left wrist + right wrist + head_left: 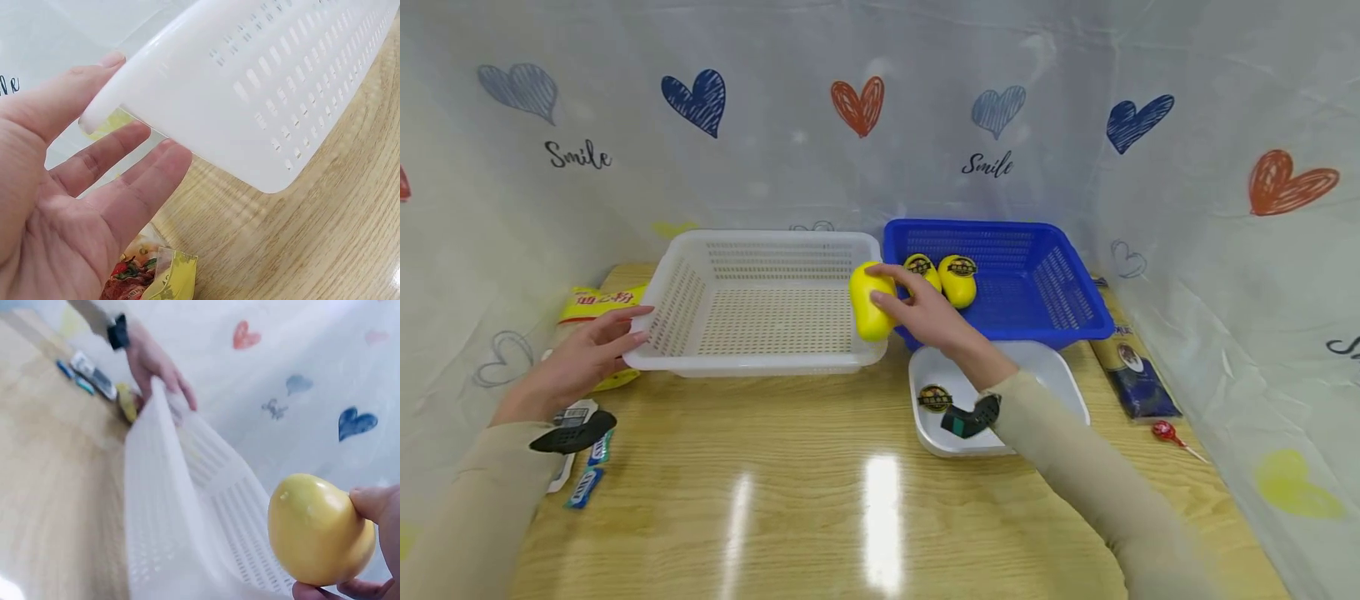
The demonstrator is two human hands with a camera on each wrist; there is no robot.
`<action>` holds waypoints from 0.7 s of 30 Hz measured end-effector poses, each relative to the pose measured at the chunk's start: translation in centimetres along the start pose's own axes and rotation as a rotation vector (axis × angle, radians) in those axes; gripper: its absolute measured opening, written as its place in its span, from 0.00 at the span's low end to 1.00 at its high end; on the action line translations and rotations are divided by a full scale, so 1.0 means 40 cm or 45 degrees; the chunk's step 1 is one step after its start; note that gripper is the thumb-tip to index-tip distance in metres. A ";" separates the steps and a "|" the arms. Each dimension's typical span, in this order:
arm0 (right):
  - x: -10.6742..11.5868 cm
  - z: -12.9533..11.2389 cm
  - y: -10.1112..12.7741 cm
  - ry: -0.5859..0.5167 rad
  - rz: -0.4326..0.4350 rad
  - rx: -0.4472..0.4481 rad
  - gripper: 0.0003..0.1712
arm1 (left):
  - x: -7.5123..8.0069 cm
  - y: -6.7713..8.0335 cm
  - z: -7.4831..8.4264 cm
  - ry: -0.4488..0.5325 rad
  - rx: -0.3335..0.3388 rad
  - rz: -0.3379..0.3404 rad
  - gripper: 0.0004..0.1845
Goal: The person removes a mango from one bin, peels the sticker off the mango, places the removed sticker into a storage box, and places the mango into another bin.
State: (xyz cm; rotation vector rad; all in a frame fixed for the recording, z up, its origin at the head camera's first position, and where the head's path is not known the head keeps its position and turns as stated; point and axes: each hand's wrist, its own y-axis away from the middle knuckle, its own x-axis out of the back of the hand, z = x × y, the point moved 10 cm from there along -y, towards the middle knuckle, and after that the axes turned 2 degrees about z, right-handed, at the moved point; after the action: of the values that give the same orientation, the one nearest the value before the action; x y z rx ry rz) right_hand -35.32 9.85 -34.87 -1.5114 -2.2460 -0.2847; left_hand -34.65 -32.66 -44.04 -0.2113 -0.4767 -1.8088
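Note:
My right hand (921, 308) holds a yellow mango (870, 304) between thumb and fingers, over the right end of the white basket (752, 362). In the right wrist view the mango (319, 531) appears smooth and rounded, gripped from the side. With the thumb above and the fingers below, my left hand (576, 358) grips the white basket's left rim; the left wrist view shows its fingertips (172, 156) under that rim. Two more mangoes (958, 282) with dark labels lie in the blue basket (1045, 333), one partly hidden behind my right hand.
A white tub (1052, 375) with a dark label inside stands in front of the blue basket, under my right forearm. To the right lie a brown-and-blue packet (1138, 375) and a red lollipop (1165, 431). Yellow packaging (598, 302) and small blue packets (583, 487) sit at the left.

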 end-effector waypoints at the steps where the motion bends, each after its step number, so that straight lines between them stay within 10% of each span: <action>1: -0.006 0.006 -0.029 -0.006 0.004 -0.028 0.26 | 0.000 0.000 0.000 -0.007 0.005 0.003 0.34; 11: -0.136 0.038 -0.234 0.120 -0.099 -0.234 0.26 | 0.001 -0.002 0.005 -0.061 0.006 0.034 0.35; 21: -0.283 0.104 -0.255 0.252 -0.249 -0.441 0.26 | 0.002 -0.004 -0.002 -0.004 0.011 0.038 0.34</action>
State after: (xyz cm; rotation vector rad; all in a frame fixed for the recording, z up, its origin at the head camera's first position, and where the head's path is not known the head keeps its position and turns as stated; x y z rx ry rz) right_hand -41.98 -1.93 -43.03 -1.3491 -2.2666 -0.8818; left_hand -34.80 -32.73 -44.12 -0.2143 -0.4813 -1.7768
